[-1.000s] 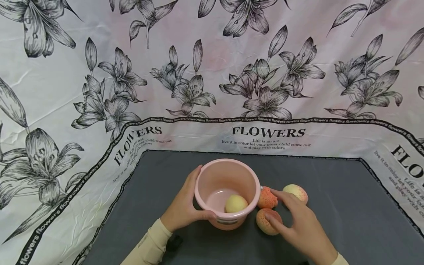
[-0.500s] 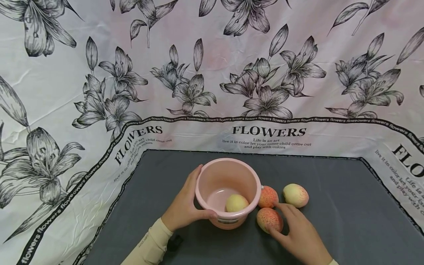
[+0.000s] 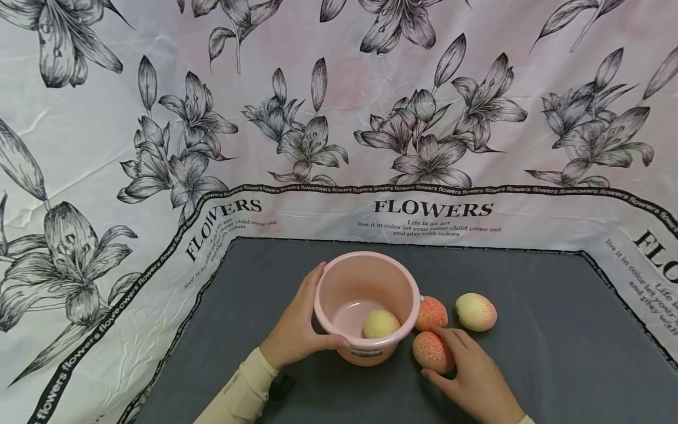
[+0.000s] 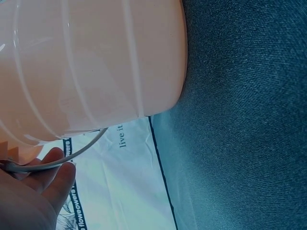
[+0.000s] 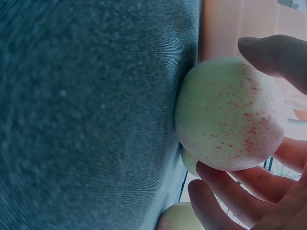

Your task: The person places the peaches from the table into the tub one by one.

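- Pink round plastic bucket [image 3: 360, 288] stands in the lower middle of the frame, on a flat dark grey cloth [image 3: 556, 330].
- One round yellow peach [image 3: 381, 324] sits inside it, at the bottom.
- The left hand [image 3: 296, 327] holds the bucket's left side, thumb at the front rim. In the left wrist view, its fingers are by a thin grey handle [image 4: 88, 147].
- The right hand [image 3: 474, 374] pinches a round red and yellow spotty peach [image 3: 431, 352] between thumb and fingers, just right of the bucket.
- A round orange-red peach [image 3: 431, 314] is just above that one, partly hidden by the bucket's rim.
- A yellow peach with a pink side [image 3: 477, 312] lies farther right.
- White cloth with black flowers [image 3: 296, 35] fills the top.
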`<act>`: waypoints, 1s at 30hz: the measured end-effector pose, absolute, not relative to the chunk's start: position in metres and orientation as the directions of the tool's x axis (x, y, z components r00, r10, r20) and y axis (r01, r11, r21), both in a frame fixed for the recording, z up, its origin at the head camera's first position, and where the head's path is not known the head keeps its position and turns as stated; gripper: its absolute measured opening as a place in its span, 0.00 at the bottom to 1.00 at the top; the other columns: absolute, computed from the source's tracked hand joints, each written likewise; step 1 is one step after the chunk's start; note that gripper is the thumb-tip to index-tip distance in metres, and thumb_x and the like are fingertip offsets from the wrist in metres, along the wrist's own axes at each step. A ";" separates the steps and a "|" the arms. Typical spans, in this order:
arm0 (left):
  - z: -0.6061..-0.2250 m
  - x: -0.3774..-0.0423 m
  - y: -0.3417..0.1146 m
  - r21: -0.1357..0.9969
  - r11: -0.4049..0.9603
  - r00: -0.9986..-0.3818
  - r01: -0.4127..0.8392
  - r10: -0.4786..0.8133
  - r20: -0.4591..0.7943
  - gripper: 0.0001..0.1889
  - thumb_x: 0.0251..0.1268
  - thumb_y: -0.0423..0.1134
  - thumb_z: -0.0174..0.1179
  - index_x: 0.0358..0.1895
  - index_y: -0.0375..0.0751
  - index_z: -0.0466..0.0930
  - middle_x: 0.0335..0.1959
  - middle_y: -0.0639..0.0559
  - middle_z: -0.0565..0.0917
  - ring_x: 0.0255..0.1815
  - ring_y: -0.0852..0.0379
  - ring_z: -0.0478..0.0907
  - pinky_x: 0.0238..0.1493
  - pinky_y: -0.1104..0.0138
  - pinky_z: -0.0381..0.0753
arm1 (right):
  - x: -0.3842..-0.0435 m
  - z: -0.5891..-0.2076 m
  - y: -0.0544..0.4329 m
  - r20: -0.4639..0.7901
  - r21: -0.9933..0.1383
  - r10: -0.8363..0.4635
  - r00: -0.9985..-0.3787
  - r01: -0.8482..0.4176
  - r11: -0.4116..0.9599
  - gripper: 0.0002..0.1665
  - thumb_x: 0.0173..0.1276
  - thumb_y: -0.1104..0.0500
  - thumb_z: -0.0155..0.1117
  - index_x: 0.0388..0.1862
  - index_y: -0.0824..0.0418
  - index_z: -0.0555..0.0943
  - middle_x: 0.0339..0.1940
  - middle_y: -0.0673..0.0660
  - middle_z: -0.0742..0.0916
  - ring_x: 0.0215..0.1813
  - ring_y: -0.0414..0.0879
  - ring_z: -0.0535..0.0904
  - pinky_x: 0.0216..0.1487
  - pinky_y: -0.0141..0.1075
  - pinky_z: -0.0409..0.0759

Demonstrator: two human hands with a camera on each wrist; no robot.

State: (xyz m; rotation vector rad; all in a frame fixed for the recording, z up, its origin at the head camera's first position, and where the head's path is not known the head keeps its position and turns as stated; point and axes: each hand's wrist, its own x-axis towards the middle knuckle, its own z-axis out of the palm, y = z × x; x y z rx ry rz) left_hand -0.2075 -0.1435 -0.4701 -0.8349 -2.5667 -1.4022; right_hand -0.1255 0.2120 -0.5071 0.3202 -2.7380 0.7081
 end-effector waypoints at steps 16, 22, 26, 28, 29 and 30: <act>-0.469 -0.209 -0.142 0.750 0.415 -0.841 0.514 0.417 0.346 0.75 0.43 0.76 0.81 0.90 0.66 0.37 0.91 0.60 0.48 0.87 0.52 0.58 0.78 0.39 0.72 | -0.122 -0.500 0.213 0.366 -0.419 -0.141 -0.920 -0.298 0.858 0.43 0.51 0.51 0.91 0.66 0.54 0.83 0.58 0.49 0.87 0.54 0.48 0.86 0.54 0.54 0.87; -0.470 -0.209 -0.143 0.747 0.418 -0.840 0.517 0.416 0.349 0.76 0.43 0.76 0.81 0.91 0.66 0.36 0.91 0.61 0.47 0.88 0.52 0.57 0.79 0.39 0.71 | -0.121 -0.489 0.219 0.425 -0.412 -0.132 -0.895 -0.321 0.853 0.42 0.50 0.51 0.92 0.64 0.51 0.83 0.57 0.47 0.87 0.52 0.46 0.85 0.53 0.51 0.86; -0.471 -0.209 -0.143 0.745 0.419 -0.839 0.519 0.416 0.350 0.76 0.43 0.77 0.80 0.91 0.65 0.36 0.91 0.61 0.47 0.88 0.52 0.57 0.78 0.39 0.71 | -0.123 -0.478 0.224 0.439 -0.412 -0.124 -0.890 -0.321 0.853 0.44 0.50 0.51 0.92 0.66 0.51 0.83 0.58 0.50 0.88 0.54 0.48 0.85 0.52 0.50 0.85; -0.471 -0.209 -0.143 0.744 0.421 -0.839 0.519 0.417 0.350 0.76 0.43 0.78 0.79 0.91 0.65 0.36 0.91 0.61 0.48 0.88 0.52 0.58 0.78 0.39 0.71 | -0.124 -0.473 0.226 0.441 -0.419 -0.116 -0.890 -0.319 0.850 0.45 0.50 0.50 0.92 0.67 0.51 0.82 0.59 0.51 0.88 0.55 0.49 0.84 0.52 0.48 0.85; -0.471 -0.209 -0.143 0.743 0.422 -0.839 0.519 0.417 0.349 0.76 0.43 0.78 0.79 0.91 0.65 0.36 0.91 0.61 0.48 0.88 0.52 0.58 0.78 0.39 0.71 | -0.124 -0.471 0.227 0.447 -0.420 -0.113 -0.887 -0.319 0.850 0.45 0.50 0.50 0.92 0.68 0.51 0.82 0.59 0.51 0.88 0.55 0.48 0.84 0.52 0.44 0.84; -0.471 -0.209 -0.143 0.743 0.422 -0.839 0.520 0.417 0.350 0.76 0.43 0.78 0.79 0.91 0.65 0.36 0.91 0.61 0.48 0.88 0.52 0.58 0.78 0.39 0.71 | -0.125 -0.468 0.227 0.454 -0.421 -0.111 -0.884 -0.323 0.848 0.45 0.50 0.50 0.92 0.68 0.51 0.82 0.59 0.51 0.88 0.55 0.48 0.84 0.52 0.40 0.83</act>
